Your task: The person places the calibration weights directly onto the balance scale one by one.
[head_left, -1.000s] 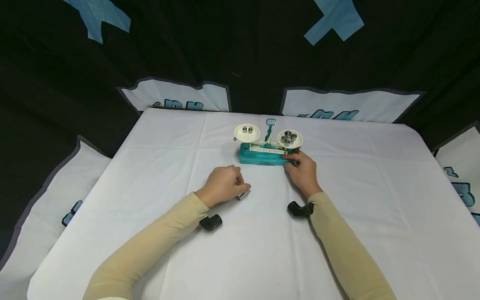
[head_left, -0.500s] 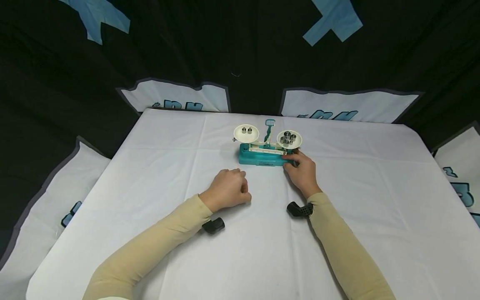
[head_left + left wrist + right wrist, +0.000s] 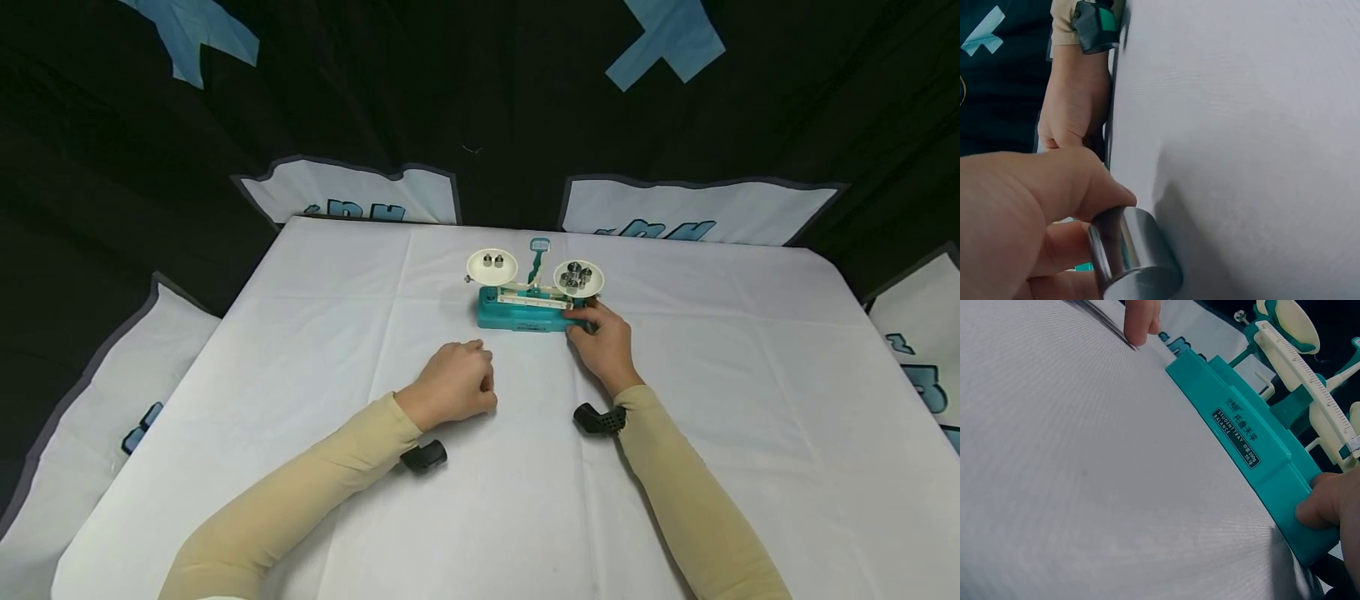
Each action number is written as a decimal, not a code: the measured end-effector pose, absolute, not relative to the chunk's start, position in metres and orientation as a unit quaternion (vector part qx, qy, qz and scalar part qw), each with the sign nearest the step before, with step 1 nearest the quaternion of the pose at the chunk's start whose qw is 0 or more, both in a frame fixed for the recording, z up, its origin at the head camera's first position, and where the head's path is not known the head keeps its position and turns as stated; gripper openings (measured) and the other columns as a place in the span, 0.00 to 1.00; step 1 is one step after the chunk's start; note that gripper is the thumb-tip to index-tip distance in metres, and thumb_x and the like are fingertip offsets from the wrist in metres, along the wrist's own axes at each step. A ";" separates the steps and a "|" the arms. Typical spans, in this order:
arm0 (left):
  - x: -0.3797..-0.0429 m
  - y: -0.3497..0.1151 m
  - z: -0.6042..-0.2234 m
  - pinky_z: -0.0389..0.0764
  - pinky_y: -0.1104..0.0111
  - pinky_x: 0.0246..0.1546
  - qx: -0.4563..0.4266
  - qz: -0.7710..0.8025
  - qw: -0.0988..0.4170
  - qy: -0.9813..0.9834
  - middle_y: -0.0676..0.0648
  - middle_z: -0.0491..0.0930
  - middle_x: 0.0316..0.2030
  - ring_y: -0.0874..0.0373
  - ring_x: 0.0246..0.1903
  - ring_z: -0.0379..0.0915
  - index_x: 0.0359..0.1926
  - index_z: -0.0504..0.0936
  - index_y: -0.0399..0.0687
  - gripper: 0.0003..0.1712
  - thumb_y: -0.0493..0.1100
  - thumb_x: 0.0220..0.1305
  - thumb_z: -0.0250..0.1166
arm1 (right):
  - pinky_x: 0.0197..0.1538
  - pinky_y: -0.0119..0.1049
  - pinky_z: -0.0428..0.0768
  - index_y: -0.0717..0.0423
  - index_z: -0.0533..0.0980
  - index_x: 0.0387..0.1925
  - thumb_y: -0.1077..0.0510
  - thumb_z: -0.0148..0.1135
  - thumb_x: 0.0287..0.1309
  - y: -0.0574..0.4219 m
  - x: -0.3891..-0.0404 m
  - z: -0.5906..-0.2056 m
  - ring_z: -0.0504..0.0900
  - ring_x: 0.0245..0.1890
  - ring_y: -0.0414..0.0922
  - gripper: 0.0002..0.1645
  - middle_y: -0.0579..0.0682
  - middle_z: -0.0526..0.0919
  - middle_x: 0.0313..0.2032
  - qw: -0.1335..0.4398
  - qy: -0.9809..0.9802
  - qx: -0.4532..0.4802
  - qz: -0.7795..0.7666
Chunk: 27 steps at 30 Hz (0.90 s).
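Note:
My left hand (image 3: 455,383) is low over the white cloth, in front of the balance. In the left wrist view its thumb and fingers pinch a smooth, shiny metal cylinder (image 3: 1138,247), tilted close above the cloth; the hand hides it in the head view. My right hand (image 3: 606,346) grips the right end of a teal tray balance (image 3: 517,317), with the thumb (image 3: 1317,509) on its front side. Two small metal weights (image 3: 492,260) stand on the left cream pan (image 3: 480,275). Several weights (image 3: 573,272) crowd the right pan (image 3: 596,287).
A white cloth (image 3: 300,333) covers the table under both arms. Behind its far edge hangs a black curtain (image 3: 487,100) with blue tape (image 3: 675,42). White lettered panels (image 3: 360,187) border the table. A black wrist camera (image 3: 425,456) sits below the left wrist.
The left hand has turned over the cylinder, so the metal that showed under its fingers is hidden in the head view. Lately it shifts slightly left. The right hand stays on the balance.

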<state>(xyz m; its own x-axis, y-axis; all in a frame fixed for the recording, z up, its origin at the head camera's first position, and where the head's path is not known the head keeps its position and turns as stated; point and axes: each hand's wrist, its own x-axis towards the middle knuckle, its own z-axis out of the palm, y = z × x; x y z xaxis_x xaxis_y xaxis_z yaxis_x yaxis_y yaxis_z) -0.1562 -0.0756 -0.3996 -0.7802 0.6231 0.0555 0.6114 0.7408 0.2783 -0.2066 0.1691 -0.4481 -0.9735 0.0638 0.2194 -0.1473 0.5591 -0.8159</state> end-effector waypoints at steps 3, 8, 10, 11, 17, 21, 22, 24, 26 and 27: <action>-0.156 -0.079 -0.397 0.81 0.50 0.60 0.326 0.158 0.021 0.932 0.50 0.83 0.25 0.36 0.60 0.79 0.18 0.87 0.48 0.08 0.37 0.51 0.70 | 0.72 0.52 0.73 0.66 0.85 0.47 0.68 0.62 0.60 0.169 -0.206 -0.447 0.69 0.73 0.61 0.15 0.66 0.73 0.69 0.112 -0.875 0.025 0.470; -0.159 -0.082 -0.398 0.75 0.58 0.69 0.311 0.191 0.027 0.931 0.52 0.83 0.22 0.47 0.43 0.87 0.20 0.87 0.46 0.08 0.34 0.53 0.69 | 0.72 0.52 0.73 0.66 0.86 0.47 0.69 0.61 0.60 0.169 -0.207 -0.447 0.69 0.73 0.61 0.15 0.66 0.73 0.69 0.112 -0.877 0.023 0.466; -0.160 -0.083 -0.398 0.73 0.59 0.71 0.304 0.200 0.031 0.931 0.52 0.84 0.23 0.49 0.38 0.86 0.21 0.87 0.45 0.07 0.35 0.54 0.69 | 0.72 0.52 0.73 0.66 0.85 0.47 0.69 0.61 0.60 0.169 -0.207 -0.448 0.69 0.73 0.61 0.15 0.66 0.73 0.69 0.113 -0.878 0.022 0.464; -0.160 -0.084 -0.398 0.73 0.59 0.71 0.301 0.203 0.032 0.931 0.52 0.85 0.23 0.49 0.39 0.86 0.22 0.88 0.45 0.06 0.35 0.55 0.69 | 0.72 0.52 0.73 0.66 0.85 0.47 0.68 0.61 0.60 0.169 -0.207 -0.448 0.69 0.73 0.61 0.15 0.66 0.73 0.69 0.113 -0.878 0.022 0.464; -0.159 -0.087 -0.396 0.74 0.52 0.69 0.291 0.220 0.037 0.930 0.49 0.89 0.30 0.40 0.59 0.81 0.31 0.91 0.42 0.06 0.37 0.58 0.69 | 0.70 0.51 0.74 0.67 0.85 0.47 0.68 0.62 0.60 0.170 -0.206 -0.449 0.69 0.73 0.62 0.15 0.66 0.73 0.69 0.110 -0.876 0.020 0.470; -0.159 -0.090 -0.397 0.74 0.49 0.69 0.281 0.248 0.031 0.927 0.48 0.89 0.31 0.38 0.62 0.78 0.32 0.92 0.42 0.07 0.37 0.60 0.68 | 0.70 0.52 0.74 0.66 0.85 0.47 0.68 0.61 0.60 0.169 -0.206 -0.449 0.69 0.73 0.62 0.15 0.66 0.73 0.69 0.111 -0.877 0.023 0.467; -0.159 -0.091 -0.397 0.73 0.48 0.69 0.276 0.258 0.029 0.925 0.47 0.90 0.34 0.38 0.63 0.78 0.33 0.92 0.42 0.07 0.37 0.60 0.67 | 0.70 0.52 0.74 0.66 0.85 0.47 0.68 0.61 0.60 0.169 -0.206 -0.449 0.69 0.73 0.62 0.15 0.66 0.73 0.69 0.112 -0.877 0.023 0.466; -0.160 -0.093 -0.400 0.72 0.45 0.69 0.260 0.280 0.026 0.924 0.43 0.91 0.39 0.38 0.64 0.76 0.33 0.92 0.43 0.07 0.38 0.62 0.68 | 0.70 0.52 0.74 0.66 0.85 0.47 0.68 0.61 0.60 0.169 -0.206 -0.448 0.69 0.73 0.62 0.15 0.66 0.73 0.69 0.112 -0.878 0.023 0.465; -0.160 -0.095 -0.402 0.70 0.42 0.70 0.242 0.306 0.026 0.920 0.40 0.90 0.45 0.38 0.66 0.75 0.34 0.91 0.44 0.06 0.39 0.62 0.68 | 0.70 0.52 0.74 0.66 0.85 0.47 0.68 0.61 0.60 0.169 -0.206 -0.448 0.69 0.73 0.62 0.15 0.66 0.73 0.69 0.113 -0.877 0.023 0.467; -0.160 -0.096 -0.403 0.69 0.41 0.70 0.235 0.318 0.025 0.918 0.39 0.89 0.48 0.38 0.66 0.74 0.34 0.91 0.44 0.06 0.39 0.63 0.68 | 0.70 0.51 0.74 0.66 0.85 0.47 0.68 0.61 0.60 0.169 -0.206 -0.448 0.69 0.73 0.62 0.15 0.66 0.73 0.69 0.113 -0.876 0.024 0.468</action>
